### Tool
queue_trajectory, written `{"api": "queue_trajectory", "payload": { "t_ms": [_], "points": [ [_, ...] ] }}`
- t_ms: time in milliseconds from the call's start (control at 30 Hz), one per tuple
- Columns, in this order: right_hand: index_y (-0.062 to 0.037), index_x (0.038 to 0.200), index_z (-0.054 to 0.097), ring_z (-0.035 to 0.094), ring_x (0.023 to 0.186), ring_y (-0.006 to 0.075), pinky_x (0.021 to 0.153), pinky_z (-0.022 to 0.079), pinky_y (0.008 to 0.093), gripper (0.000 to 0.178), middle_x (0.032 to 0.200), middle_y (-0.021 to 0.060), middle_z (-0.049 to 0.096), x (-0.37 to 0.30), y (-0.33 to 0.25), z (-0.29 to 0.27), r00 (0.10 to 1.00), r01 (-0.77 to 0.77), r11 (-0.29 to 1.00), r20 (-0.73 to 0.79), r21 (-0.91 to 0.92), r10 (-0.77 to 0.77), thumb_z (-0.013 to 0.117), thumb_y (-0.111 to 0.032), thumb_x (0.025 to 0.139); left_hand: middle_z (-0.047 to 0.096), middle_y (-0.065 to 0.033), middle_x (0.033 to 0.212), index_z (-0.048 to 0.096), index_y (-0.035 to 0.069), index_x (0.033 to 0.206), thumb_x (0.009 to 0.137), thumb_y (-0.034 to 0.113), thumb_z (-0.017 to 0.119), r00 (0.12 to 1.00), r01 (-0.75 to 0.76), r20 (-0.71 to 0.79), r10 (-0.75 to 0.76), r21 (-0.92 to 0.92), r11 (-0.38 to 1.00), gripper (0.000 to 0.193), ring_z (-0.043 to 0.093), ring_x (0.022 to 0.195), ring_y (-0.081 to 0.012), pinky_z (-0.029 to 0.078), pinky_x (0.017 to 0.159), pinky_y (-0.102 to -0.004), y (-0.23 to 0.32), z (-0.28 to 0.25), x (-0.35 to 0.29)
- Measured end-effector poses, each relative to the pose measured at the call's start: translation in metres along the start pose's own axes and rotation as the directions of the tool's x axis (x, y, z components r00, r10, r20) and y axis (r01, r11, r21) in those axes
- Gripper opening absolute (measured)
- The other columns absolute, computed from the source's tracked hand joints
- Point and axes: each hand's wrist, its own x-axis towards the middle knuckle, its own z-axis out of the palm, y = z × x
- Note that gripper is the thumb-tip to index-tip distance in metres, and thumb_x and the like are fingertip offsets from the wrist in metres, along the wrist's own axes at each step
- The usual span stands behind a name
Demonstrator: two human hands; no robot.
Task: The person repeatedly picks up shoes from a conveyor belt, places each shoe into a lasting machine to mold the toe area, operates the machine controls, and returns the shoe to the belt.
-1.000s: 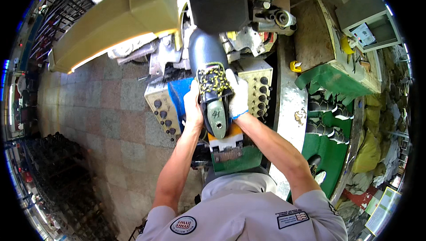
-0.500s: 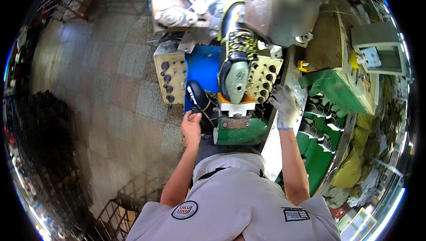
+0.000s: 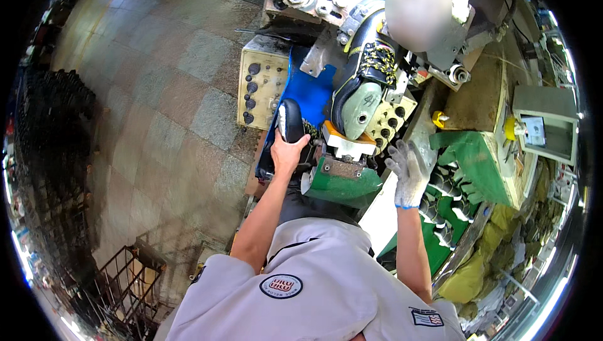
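My bare left hand [image 3: 288,154] grips a black shoe [image 3: 293,122] with a whitish edge, which rests against a blue lining at the machine's left. Thumb and fingers lie on either side of it. A second black shoe upper [image 3: 362,76] with yellow-flecked laces sits in the machine, a pale green last [image 3: 363,105] inside it. Under that last is a white and orange rest [image 3: 346,142] on a green-covered support [image 3: 339,181]. In a light glove, my right hand [image 3: 408,174] hovers to the right of the support, its fingers spread and nothing in them.
Control panels with black knobs flank the machine, one on the left [image 3: 258,89] and one on the right [image 3: 392,115]. Several shoes [image 3: 443,215] lie on a green surface at the right. A wire-frame cart [image 3: 129,281] stands at the lower left.
My left hand has closed round the black shoe beside the machine. The view has swung, shifting the machine rightward in the picture. My right hand stays open.
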Motion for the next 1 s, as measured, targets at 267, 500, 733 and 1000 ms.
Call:
{"api": "queue_trajectory", "payload": {
  "t_ms": [267,500,733,1000],
  "points": [
    [0.0054,0.143,0.048,0.061,0.126,0.0298,0.102,0.051,0.0377,0.069,0.141,0.0232,0.056,-0.078,-0.052,0.073,0.914,0.212,0.969,0.377,-0.129,-0.150,0.077,-0.021,0.086,0.066,-0.0257,0.117,0.049,-0.004,0.136,0.064,0.034,0.089,0.915,-0.387,0.022,0.402,0.322,0.864,0.091,0.066,0.108,-0.0399,0.052,0.089,-0.0463,0.165,-0.148,-0.121],
    [0.0010,0.138,0.049,0.060,0.108,0.0165,0.097,0.049,0.0320,0.065,0.120,0.0078,0.063,-0.078,-0.088,0.086,0.897,0.206,0.918,0.308,0.340,-0.316,0.077,-0.024,0.085,0.066,-0.0233,0.119,0.053,-0.007,0.135,0.085,0.027,0.077,0.595,-0.803,0.207,0.776,0.164,0.572,0.066,0.070,0.101,-0.0332,0.055,0.081,-0.0391,0.249,-0.137,-0.212],
    [0.0007,0.139,0.051,0.061,0.104,0.0158,0.091,0.051,0.0305,0.068,0.118,0.0072,0.063,-0.054,-0.074,-0.049,0.967,0.052,0.870,0.191,0.491,-0.166,0.073,-0.031,0.083,0.072,-0.0095,0.111,0.067,-0.005,0.126,0.094,0.027,0.072,0.670,-0.174,0.583,0.461,-0.480,0.860,0.046,0.065,0.099,-0.0150,0.048,0.090,-0.0284,0.238,-0.001,-0.185],
    [0.0018,0.139,0.051,0.058,0.106,0.0138,0.096,0.048,0.0305,0.065,0.120,0.0065,0.063,-0.077,-0.049,-0.190,0.968,0.244,0.923,-0.130,0.298,-0.213,0.073,-0.027,0.085,0.070,-0.0106,0.109,0.065,-0.012,0.123,0.092,0.023,0.074,0.413,0.170,0.874,0.256,-0.350,0.921,0.048,0.063,0.096,-0.0149,0.047,0.089,-0.0283,0.217,0.138,-0.254]
  ]
}}
